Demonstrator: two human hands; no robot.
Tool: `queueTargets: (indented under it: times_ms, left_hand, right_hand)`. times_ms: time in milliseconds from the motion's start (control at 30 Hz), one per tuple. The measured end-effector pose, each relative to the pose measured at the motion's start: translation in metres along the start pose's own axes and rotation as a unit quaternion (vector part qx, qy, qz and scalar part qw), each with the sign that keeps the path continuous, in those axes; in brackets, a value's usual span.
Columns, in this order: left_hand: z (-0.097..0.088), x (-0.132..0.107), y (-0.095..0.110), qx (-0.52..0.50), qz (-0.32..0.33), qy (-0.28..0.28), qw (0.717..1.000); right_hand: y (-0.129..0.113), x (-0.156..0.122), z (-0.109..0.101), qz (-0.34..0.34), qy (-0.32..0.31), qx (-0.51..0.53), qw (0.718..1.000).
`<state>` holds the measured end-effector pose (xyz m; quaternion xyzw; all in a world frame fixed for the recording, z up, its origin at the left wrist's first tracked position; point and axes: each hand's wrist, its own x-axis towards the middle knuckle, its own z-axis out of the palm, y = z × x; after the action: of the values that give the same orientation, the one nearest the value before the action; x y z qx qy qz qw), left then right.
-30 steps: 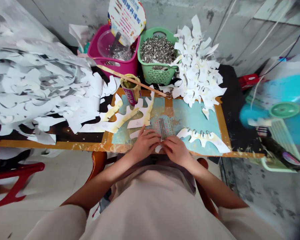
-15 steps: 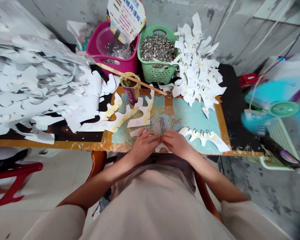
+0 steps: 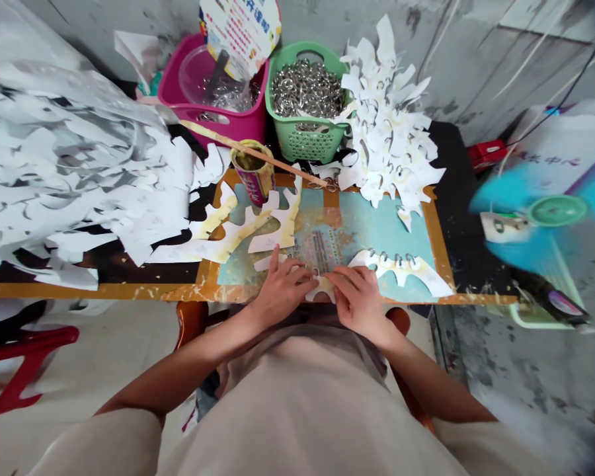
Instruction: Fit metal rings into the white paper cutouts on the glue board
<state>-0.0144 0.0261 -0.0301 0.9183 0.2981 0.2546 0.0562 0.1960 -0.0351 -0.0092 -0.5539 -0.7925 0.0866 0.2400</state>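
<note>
At the front edge of the table, a white cut-out piece (image 3: 321,289) with a metal ring (image 3: 315,272) at its top lies between my hands. My left hand (image 3: 285,289) has its bent fingertips on the left end of this piece, one finger pointing up. My right hand (image 3: 359,297) holds the other end, fingers over the top edge, thumb lower; the exact grip is partly hidden. To the right lies a cut-out with several rings (image 3: 401,266). Left of centre are glue-smeared cut-outs (image 3: 282,228), and partly under my left hand is another white strip (image 3: 265,263).
Behind stand a glue-stained cup (image 3: 255,182) with a wooden stick (image 3: 277,163) across it, a magenta basket (image 3: 248,129) and a green basket (image 3: 307,140) of metal rings. Heaps of white cut-outs lie left (image 3: 104,192) and right (image 3: 389,139). A blue fan (image 3: 506,192) spins at right.
My right hand has drawn slightly right and its fingers have loosened, so the ring and more of the piece show. One left finger has lifted. The whole view has shifted slightly.
</note>
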Motion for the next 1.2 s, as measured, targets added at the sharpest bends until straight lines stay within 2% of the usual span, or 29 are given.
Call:
queueTargets:
  times_ms: [67,233,367,500,600,667,800,900,1000,1100,1200]
  left_hand:
    - [0.001,-0.001,0.001,0.011,0.0,0.0,1.0]
    - [0.002,-0.002,0.004,0.019,0.0,-0.005,1.0]
    - [-0.003,-0.003,0.003,-0.042,-0.011,-0.017,0.999]
    - [-0.012,0.0,-0.005,-0.13,-0.05,-0.028,0.99]
    - [-0.015,0.011,-0.016,-0.117,-0.08,-0.011,0.99]
    - [-0.015,0.021,-0.023,-0.099,-0.05,-0.034,0.993]
    - [-0.017,0.043,-0.033,-0.089,0.055,-0.155,0.982]
    - [-0.019,0.052,-0.034,-0.076,0.091,-0.191,0.974]
    - [-0.017,0.048,-0.031,-0.067,0.121,-0.185,0.973]
    - [-0.012,0.032,-0.028,-0.052,0.138,-0.141,0.979]
    - [-0.014,0.015,-0.027,-0.06,0.122,-0.111,0.984]
  right_hand:
    - [-0.003,-0.001,0.0,0.008,0.007,0.017,1.0]
    - [-0.003,0.0,0.009,-0.005,-0.027,0.034,0.999]
    - [-0.001,0.001,0.01,-0.014,-0.049,0.019,0.998]
    - [-0.004,0.002,0.008,-0.005,-0.063,0.018,0.998]
    - [-0.006,0.001,0.009,0.002,-0.06,0.031,0.998]
    - [-0.006,0.0,0.01,0.005,-0.06,0.037,0.997]
    - [-0.006,-0.002,0.011,0.015,-0.057,0.046,0.997]
    - [-0.006,-0.004,0.011,0.03,-0.053,0.052,0.997]
    - [-0.006,-0.004,0.01,0.032,-0.06,0.05,0.996]
    - [-0.005,-0.005,0.009,0.017,-0.072,0.039,0.996]
    - [-0.004,-0.006,0.008,-0.004,-0.079,0.032,0.996]
